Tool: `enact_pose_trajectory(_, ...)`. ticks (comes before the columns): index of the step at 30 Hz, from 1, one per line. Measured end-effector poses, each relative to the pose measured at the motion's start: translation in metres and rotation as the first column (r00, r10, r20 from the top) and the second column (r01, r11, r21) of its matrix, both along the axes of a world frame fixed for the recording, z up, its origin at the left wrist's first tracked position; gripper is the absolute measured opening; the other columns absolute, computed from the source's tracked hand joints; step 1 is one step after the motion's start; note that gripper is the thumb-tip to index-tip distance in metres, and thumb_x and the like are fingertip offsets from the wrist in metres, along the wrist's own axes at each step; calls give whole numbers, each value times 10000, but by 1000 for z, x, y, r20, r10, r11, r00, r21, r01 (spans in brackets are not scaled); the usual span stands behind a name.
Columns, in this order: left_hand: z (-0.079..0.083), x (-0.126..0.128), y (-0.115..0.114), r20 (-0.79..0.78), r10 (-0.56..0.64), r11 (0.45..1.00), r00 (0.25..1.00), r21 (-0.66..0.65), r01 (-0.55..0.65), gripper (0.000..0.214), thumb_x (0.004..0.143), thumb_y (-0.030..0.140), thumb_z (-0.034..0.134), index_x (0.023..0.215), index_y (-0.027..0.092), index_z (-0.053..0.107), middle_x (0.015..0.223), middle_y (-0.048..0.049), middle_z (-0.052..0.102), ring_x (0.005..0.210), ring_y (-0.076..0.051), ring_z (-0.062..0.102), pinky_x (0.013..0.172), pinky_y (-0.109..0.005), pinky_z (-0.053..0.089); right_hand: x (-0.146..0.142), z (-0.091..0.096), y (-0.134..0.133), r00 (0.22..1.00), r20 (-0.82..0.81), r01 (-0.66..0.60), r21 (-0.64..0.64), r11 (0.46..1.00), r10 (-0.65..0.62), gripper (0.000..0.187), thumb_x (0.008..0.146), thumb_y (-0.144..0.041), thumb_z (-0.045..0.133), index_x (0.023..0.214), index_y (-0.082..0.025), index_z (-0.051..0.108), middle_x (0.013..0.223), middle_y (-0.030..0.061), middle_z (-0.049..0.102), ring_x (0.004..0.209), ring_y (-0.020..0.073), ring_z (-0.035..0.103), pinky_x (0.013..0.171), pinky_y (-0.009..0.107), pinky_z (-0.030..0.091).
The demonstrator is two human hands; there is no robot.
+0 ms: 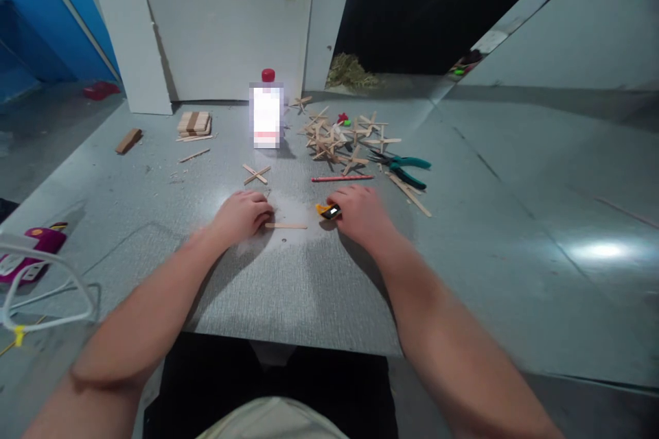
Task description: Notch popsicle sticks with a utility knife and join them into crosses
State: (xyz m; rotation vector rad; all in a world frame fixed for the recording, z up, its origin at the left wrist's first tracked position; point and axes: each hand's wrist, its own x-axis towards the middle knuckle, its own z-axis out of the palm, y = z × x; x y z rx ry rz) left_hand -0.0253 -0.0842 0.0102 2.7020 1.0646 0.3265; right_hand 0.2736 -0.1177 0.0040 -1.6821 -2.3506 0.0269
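Note:
My left hand rests on the grey tabletop with its fingers curled around the left end of a flat wooden craft stick. The stick lies across the table in front of me, its right end free. To the right, my right hand is closed on a yellow-and-black tool that looks like a utility knife; its far part is covered by the fingers. Just beyond my left hand lie two craft sticks crossed in an X. A red pencil lies beyond my right hand.
Farther back stand a red-capped bottle and a heap of joined craft sticks. Green-handled pliers lie right, beside loose sticks. A bundle of sticks and a brown block sit left. White boards lean behind.

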Motion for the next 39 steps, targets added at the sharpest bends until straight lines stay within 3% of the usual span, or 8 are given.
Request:
enact_pose_trajectory(3,5,-14,3,0,55,998,999,41,-54,278,987,366,605,1179,168,632,1205,-88,645,1047,-206,646,917,-422,568,-7,9,-4,1000,14,12,49,999,-12,98,860,-179,709,952,-150,693,1043,106,689,1106,294,588,973,485,450)
enact_pose_trajectory(5,6,-16,2,-2,24,999,1000,44,-24,293,984,374,610,1190,166,627,1207,-89,642,1040,-205,648,905,-416,572,-11,10,-6,999,24,19,68,997,-21,116,880,-207,700,983,-156,687,1073,92,681,1123,287,586,987,492,451)
enact_pose_trajectory(10,-4,4,-7,-32,-133,990,991,34,134,289,988,370,603,1200,176,628,1224,-90,642,1053,-206,647,924,-423,568,-7,-6,1,995,47,85,83,993,-89,254,977,-370,631,1141,-177,653,1212,81,652,1088,229,636,955,460,535)
enact_pose_trajectory(16,-15,17,-6,-52,-147,987,988,56,150,274,994,362,595,1200,186,631,1230,-89,641,1049,-201,649,923,-414,571,20,-18,23,970,5,240,109,965,-242,304,985,-360,625,1234,-186,622,1274,92,634,1091,231,650,930,452,567)
enact_pose_trajectory(19,-13,11,-3,-48,-89,993,995,78,93,286,993,364,595,1216,187,625,1258,-94,630,1076,-210,642,940,-427,565,30,-20,32,959,-5,281,114,953,-282,310,986,-360,625,1242,-186,618,1275,92,634,1085,230,653,923,450,571)
enact_pose_trajectory(25,-2,-21,9,-36,171,980,985,105,-166,285,996,371,587,1225,204,623,1286,-97,617,1090,-210,634,943,-419,564,26,-25,38,933,3,356,137,924,-360,339,977,-363,637,1256,-174,608,1271,93,632,1090,240,653,920,462,571)
enact_pose_trajectory(31,1,-38,11,-124,192,980,974,66,-185,296,985,379,607,1206,182,625,1228,-90,638,1049,-206,649,908,-409,574,19,-30,39,944,8,327,141,935,-331,342,977,-364,637,1261,-176,605,1281,95,628,1099,242,649,924,464,569)
enact_pose_trajectory(39,3,-25,-4,-212,275,961,938,67,-267,312,985,394,604,1205,173,623,1218,-90,639,1035,-206,649,897,-409,576,41,-34,40,976,46,209,45,977,-211,283,991,-356,617,1230,-203,625,1269,93,639,1061,218,656,902,427,579)
